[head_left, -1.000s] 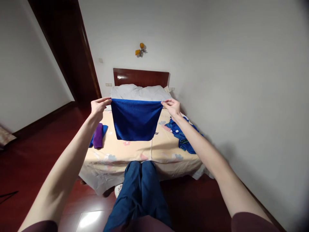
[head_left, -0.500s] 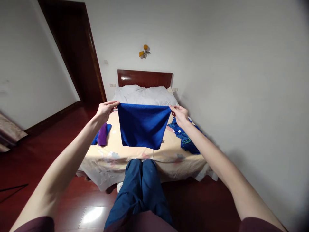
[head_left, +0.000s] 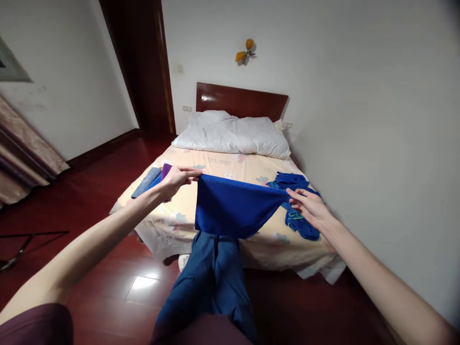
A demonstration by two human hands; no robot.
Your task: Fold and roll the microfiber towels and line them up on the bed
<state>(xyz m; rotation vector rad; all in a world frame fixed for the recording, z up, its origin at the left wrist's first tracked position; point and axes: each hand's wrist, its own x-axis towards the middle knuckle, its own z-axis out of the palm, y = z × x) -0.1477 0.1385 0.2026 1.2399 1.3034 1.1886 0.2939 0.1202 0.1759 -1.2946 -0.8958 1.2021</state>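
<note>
As it hangs between two hands, a blue cloth spans the air before the foot of a bed, its lower edge overlapping the wearer's blue trousers in this view. It looks light, soft and limp, unlikely to slip or break; its upper corners seem the natural places to take hold. The left hand pinches the upper left corner, fingers extended nearly flat; the right hand, slightly lower, pinches the other between thumb and fingertips, drawing that side out to a point. Both bare arms reach forward and inward from the lower corners. Beyond the left forearm lie a purple bundle and a grey-blue bundle; near the right hand, a loose blue heap. White bedding lies toward the dark headboard.
</note>
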